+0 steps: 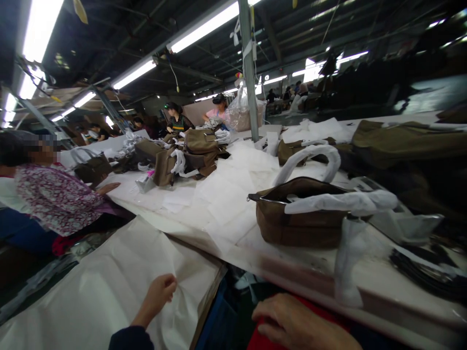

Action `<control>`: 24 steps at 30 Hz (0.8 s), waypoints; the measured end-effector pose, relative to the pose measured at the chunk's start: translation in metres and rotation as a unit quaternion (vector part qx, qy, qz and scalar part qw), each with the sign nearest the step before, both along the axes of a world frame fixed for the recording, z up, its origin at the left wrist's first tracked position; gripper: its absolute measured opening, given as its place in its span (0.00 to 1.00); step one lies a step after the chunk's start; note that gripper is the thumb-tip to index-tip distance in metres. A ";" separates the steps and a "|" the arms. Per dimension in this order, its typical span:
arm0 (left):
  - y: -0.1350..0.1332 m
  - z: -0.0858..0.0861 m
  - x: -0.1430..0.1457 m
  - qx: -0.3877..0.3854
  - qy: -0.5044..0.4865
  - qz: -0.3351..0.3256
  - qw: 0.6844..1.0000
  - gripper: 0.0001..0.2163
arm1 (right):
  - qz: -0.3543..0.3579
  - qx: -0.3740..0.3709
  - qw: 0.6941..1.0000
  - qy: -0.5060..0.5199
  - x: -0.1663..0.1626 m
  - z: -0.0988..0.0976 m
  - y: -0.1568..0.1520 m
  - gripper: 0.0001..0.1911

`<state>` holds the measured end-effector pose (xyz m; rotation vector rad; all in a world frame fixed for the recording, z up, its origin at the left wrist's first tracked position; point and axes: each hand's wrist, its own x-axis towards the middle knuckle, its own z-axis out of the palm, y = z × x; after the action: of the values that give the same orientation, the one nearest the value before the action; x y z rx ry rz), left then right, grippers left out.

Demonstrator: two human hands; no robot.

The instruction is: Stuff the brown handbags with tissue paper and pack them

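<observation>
Strip lights [206, 26] glow beneath a dark roof [299, 29] in a large work hall, above a long white-topped worktable [381, 272].

The tubes run back in rows at the left and centre, below a roof crossed by metal beams [270, 34]; a thin cord [174, 73] dangles from one light. A grey metal post [248, 73] rises at the worktable's far side, and a slanting support [109, 109] stands farther left. At right, the hall sinks into shadow around a bright patch [314, 71], too blurred to tell whether window or lamp.
</observation>
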<state>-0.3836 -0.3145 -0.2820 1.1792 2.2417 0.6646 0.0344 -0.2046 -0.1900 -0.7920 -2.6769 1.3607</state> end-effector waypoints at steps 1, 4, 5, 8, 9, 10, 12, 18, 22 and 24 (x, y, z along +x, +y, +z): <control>-0.001 0.002 0.001 0.007 -0.011 -0.001 1.000 0.05 | -0.007 -0.004 1.000 0.015 -0.003 -0.003 0.002 0.12; -0.003 0.006 0.004 0.026 -0.041 -0.004 0.999 0.06 | -0.028 -0.058 0.996 0.068 -0.018 -0.015 0.011 0.11; -0.005 0.006 0.006 0.031 -0.050 -0.006 0.998 0.06 | -0.032 -0.096 0.992 0.082 -0.026 -0.020 0.014 0.11; -0.010 0.008 0.012 0.044 -0.070 -0.006 0.997 0.07 | -0.051 -0.189 0.975 0.104 -0.057 -0.041 0.022 0.12; -0.011 0.008 0.013 0.047 -0.075 -0.005 0.996 0.07 | -0.064 -0.211 0.970 0.104 -0.068 -0.049 0.023 0.14; -0.013 0.008 0.015 0.051 -0.080 -0.003 0.996 0.07 | -0.080 -0.234 0.964 0.100 -0.081 -0.057 0.024 0.17; -0.015 0.008 0.017 0.059 -0.090 0.001 0.994 0.07 | -0.125 -0.299 0.942 0.091 -0.105 -0.074 0.023 0.30; -0.019 0.013 0.022 0.079 -0.132 0.010 0.988 0.07 | -0.152 -0.377 0.912 0.053 -0.158 -0.109 0.004 0.13; -0.028 0.025 0.018 0.105 -0.166 0.044 0.980 0.08 | -0.153 -0.301 0.940 0.041 -0.164 -0.115 0.001 0.11; -0.037 0.035 0.011 0.141 -0.184 0.082 0.969 0.09 | -0.164 -0.240 0.956 0.043 -0.159 -0.114 0.007 0.12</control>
<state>-0.3730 -0.3513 -0.2472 0.9059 1.9843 1.1955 -0.1249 -0.1972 -0.3042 -1.1180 -2.0396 1.9113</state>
